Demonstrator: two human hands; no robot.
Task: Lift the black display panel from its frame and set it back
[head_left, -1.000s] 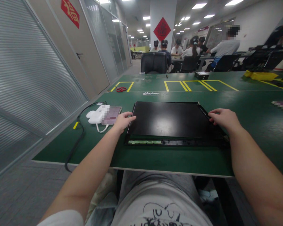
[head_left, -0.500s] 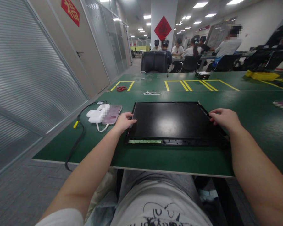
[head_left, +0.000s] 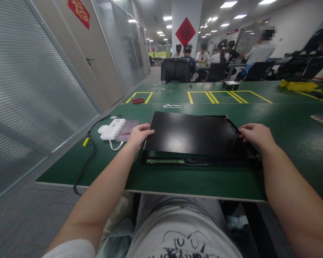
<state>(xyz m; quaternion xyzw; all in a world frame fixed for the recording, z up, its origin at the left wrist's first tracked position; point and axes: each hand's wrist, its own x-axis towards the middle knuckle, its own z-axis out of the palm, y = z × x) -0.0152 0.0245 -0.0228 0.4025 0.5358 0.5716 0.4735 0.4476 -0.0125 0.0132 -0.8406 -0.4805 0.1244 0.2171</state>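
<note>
A dark LCD screen panel (head_left: 188,134) is tilted, its left side raised out of a black frame (head_left: 218,162) that lies on the green table. My left hand (head_left: 140,135) pinches the panel's left edge, thumb on top and fingers beneath. At the right side, my right hand (head_left: 257,136) has its fingers closed at the edge of the frame and panel; exactly what sits between the fingertips is hidden. Along the frame's near side runs a green circuit board strip (head_left: 165,161), uncovered below the panel's near edge.
Left of the frame lie a phone (head_left: 127,130), a white device (head_left: 110,129) with a cable, and a black cord (head_left: 90,161). Farther back are red-handled scissors (head_left: 138,101), small white pieces (head_left: 172,106), a clear cup (head_left: 162,85), a black box (head_left: 230,85) and a yellow tray (head_left: 298,86). People sit beyond.
My left hand has risen slightly, lifting the panel's left side from the frame, so the panel now slopes down to the right. My right hand has stayed in place.
</note>
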